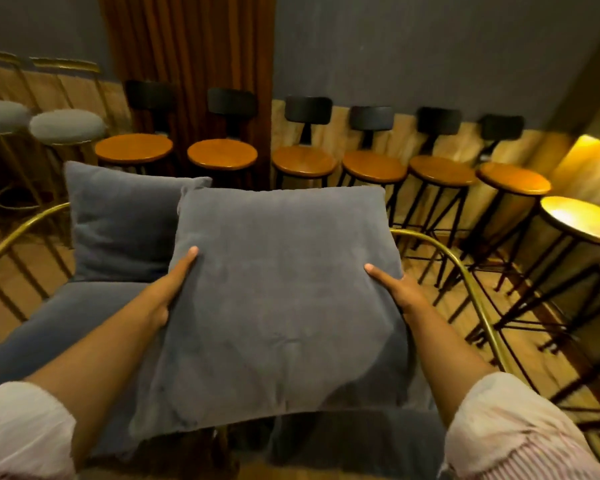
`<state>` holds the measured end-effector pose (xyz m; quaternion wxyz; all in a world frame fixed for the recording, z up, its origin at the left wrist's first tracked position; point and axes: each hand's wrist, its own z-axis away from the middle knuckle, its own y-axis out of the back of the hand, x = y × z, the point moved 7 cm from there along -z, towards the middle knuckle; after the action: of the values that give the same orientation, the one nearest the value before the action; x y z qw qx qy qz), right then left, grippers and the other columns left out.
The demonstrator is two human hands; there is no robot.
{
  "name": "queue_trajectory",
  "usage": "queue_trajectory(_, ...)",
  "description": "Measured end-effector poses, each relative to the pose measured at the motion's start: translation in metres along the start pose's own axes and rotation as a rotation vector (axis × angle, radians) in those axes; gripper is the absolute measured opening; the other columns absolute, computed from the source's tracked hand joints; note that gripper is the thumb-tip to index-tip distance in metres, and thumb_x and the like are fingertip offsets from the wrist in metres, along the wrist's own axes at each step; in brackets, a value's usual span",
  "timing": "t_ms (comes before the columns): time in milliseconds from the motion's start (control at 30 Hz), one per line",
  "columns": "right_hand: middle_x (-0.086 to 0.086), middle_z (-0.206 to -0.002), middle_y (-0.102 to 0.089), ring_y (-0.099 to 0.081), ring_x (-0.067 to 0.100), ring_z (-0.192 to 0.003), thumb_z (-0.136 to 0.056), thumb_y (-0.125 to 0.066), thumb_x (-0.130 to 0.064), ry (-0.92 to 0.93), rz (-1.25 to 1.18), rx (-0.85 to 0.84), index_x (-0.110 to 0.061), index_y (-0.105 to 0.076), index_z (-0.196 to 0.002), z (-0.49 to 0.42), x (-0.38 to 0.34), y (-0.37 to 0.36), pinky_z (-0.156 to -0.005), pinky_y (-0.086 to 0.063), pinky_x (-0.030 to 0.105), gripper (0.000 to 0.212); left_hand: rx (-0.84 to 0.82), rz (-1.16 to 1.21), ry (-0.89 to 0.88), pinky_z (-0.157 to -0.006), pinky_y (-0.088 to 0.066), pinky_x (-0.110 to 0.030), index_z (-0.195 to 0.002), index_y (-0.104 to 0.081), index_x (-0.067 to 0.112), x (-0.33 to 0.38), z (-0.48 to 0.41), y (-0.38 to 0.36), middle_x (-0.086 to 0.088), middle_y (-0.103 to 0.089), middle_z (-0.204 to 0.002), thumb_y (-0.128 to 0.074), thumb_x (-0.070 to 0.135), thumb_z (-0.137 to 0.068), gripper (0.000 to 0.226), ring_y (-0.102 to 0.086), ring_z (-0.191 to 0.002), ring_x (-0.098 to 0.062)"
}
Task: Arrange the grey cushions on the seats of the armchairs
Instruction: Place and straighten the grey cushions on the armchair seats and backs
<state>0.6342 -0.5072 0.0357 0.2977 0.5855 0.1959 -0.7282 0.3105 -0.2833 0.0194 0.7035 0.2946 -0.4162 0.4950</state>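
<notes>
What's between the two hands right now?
In the head view, only the held grey cushion spans between the left hand and right hand, gripped at both sides.

1. A cushion [274, 303] is held in the middle foreground, above the armchair seat [84, 323].
2. The left hand [174, 282] is placed on its left edge, the right hand [399, 289] on its right edge.
3. A second cushion [122, 220] is stood on the seat, behind and left of the held one, partly covered by it.
4. Armchair rails are seen left [21, 230] and right [458, 265] of the seat.
5. A row of backed stools [302, 161] is lined along the wall [430, 46] behind the armchair.
6. Two padded stools [66, 128] are set at far left.
7. A curtain [187, 64] is hung behind the row's left stools.
</notes>
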Motion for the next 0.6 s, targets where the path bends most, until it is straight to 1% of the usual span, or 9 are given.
queue_trajectory(100,0.003,-0.113,-0.063,-0.060,0.006,-0.080,-0.080,-0.074,-0.021,0.022,0.005,0.039,-0.019,-0.054,-0.127,-0.020,-0.002,0.043,-0.060,-0.047,0.021,0.051,-0.095,-0.037,0.060,-0.093,-0.044,-0.045,-0.135,-0.051,0.011,-0.003,-0.016,-0.045,-0.014,-0.056,-0.135,-0.063,0.064,-0.070,0.085,-0.052,-0.123,-0.035)
queue_trajectory(167,0.004,-0.118,-0.064,-0.063,0.013,-0.088,-0.079,-0.075,-0.022,0.045,0.026,0.063,-0.018,-0.052,-0.132,-0.036,-0.005,0.064,-0.061,-0.050,0.022,0.058,-0.154,-0.039,0.100,-0.100,-0.044,-0.049,-0.133,-0.054,0.013,-0.006,-0.031,-0.068,-0.014,-0.059,-0.133,-0.070,0.067,-0.055,0.096,-0.055,-0.119,-0.035)
queue_trajectory(200,0.003,-0.119,-0.063,-0.063,0.017,-0.092,-0.078,-0.076,-0.024,0.058,0.035,0.082,-0.019,-0.051,-0.134,-0.048,-0.006,0.074,-0.063,-0.050,0.023,0.062,-0.187,-0.037,0.120,-0.101,-0.044,-0.050,-0.131,-0.056,0.013,-0.006,-0.042,-0.081,-0.014,-0.060,-0.131,-0.071,0.065,-0.053,0.095,-0.057,-0.116,-0.034)
queue_trajectory(333,-0.005,-0.118,-0.061,-0.060,0.018,-0.101,-0.072,-0.080,-0.035,0.115,0.060,0.188,-0.025,-0.049,-0.135,-0.099,-0.018,0.105,-0.079,-0.046,0.032,0.071,-0.242,0.002,0.059,-0.091,-0.045,-0.042,-0.129,-0.057,0.010,0.014,-0.093,-0.139,-0.013,-0.062,-0.127,-0.064,0.039,-0.084,0.055,-0.060,-0.104,-0.029)
queue_trajectory(433,0.000,-0.120,-0.061,-0.058,0.018,-0.099,-0.078,-0.076,-0.030,0.110,0.072,0.226,-0.021,-0.049,-0.134,-0.153,-0.027,0.120,-0.087,-0.045,0.035,0.062,-0.268,0.044,-0.023,-0.087,-0.046,-0.039,-0.128,-0.057,0.008,0.033,-0.144,-0.183,-0.013,-0.063,-0.125,-0.066,0.025,-0.085,0.048,-0.063,-0.092,-0.025)
queue_trajectory(467,-0.001,-0.116,-0.063,-0.060,0.016,-0.093,-0.080,-0.074,-0.029,0.082,0.050,0.222,-0.020,-0.049,-0.132,-0.169,-0.028,0.123,-0.086,-0.047,0.034,0.058,-0.257,0.053,-0.042,-0.088,-0.048,-0.040,-0.128,-0.058,0.008,0.038,-0.159,-0.194,-0.013,-0.063,-0.126,-0.070,0.025,-0.081,0.051,-0.064,-0.096,-0.026)
queue_trajectory(533,-0.004,-0.110,-0.064,-0.059,0.008,-0.082,-0.083,-0.070,-0.030,0.033,-0.005,0.214,-0.020,-0.051,-0.130,-0.204,-0.029,0.127,-0.071,-0.052,0.024,0.052,-0.241,0.077,-0.057,-0.091,-0.050,-0.041,-0.127,-0.060,0.008,0.044,-0.191,-0.219,-0.013,-0.064,-0.126,-0.078,0.029,-0.071,0.062,-0.063,-0.108,-0.030)
queue_trajectory(567,-0.005,-0.111,-0.064,-0.059,0.007,-0.081,-0.083,-0.069,-0.032,0.024,-0.023,0.219,-0.020,-0.051,-0.131,-0.220,-0.028,0.129,-0.063,-0.052,0.018,0.052,-0.244,0.088,-0.073,-0.093,-0.049,-0.041,-0.127,-0.059,0.009,0.045,-0.209,-0.233,-0.013,-0.064,-0.127,-0.079,0.029,-0.069,0.065,-0.062,-0.112,-0.031)
queue_trajectory(600,-0.005,-0.114,-0.061,-0.059,0.008,-0.085,-0.081,-0.069,-0.036,0.017,-0.052,0.223,-0.021,-0.049,-0.133,-0.236,-0.025,0.131,-0.063,-0.051,0.017,0.057,-0.256,0.090,-0.079,-0.093,-0.049,-0.041,-0.129,-0.058,0.009,0.046,-0.222,-0.247,-0.013,-0.062,-0.129,-0.077,0.026,-0.073,0.062,-0.060,-0.114,-0.031)
